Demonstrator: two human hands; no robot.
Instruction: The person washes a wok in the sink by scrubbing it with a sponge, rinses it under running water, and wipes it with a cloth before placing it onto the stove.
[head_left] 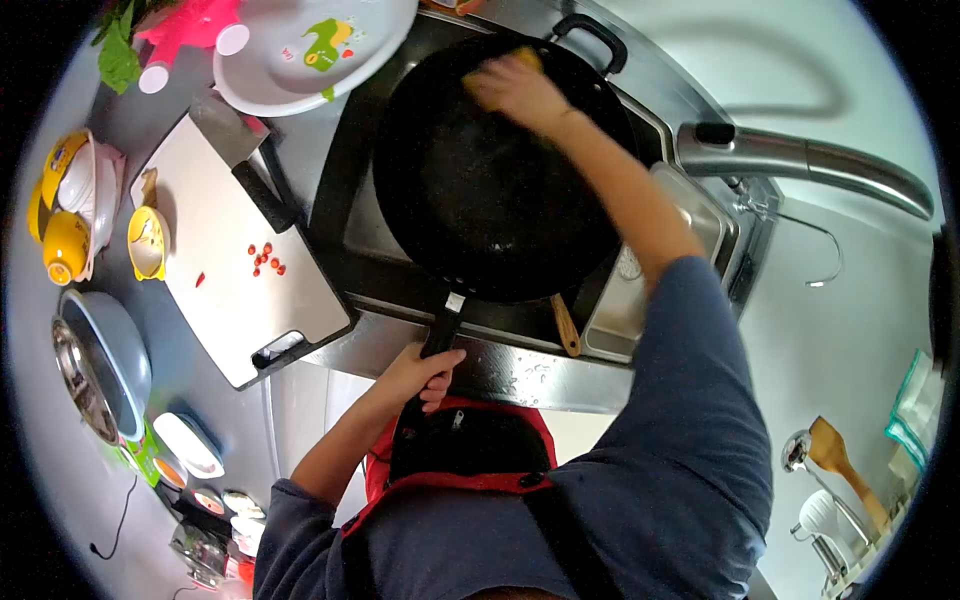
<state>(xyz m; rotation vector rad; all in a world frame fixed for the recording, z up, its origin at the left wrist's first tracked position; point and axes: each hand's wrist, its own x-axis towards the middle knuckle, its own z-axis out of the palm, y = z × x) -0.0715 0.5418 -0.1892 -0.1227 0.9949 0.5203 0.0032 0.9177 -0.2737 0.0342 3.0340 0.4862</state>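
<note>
A large black wok rests over the sink, its long handle pointing toward my body. My left hand is wrapped around that handle. Inside the wok, against its far wall, my right hand presses a yellow sponge, mostly covered by the fingers and slightly blurred. The wok's loop handle sits at the far rim. A wooden handle sticks out from beneath the wok's near side.
Left stands a cutting board with chopped red pieces and a cleaver. A white basin lies behind it. The faucet reaches in at right. Bowls line the left counter; utensils hang at lower right.
</note>
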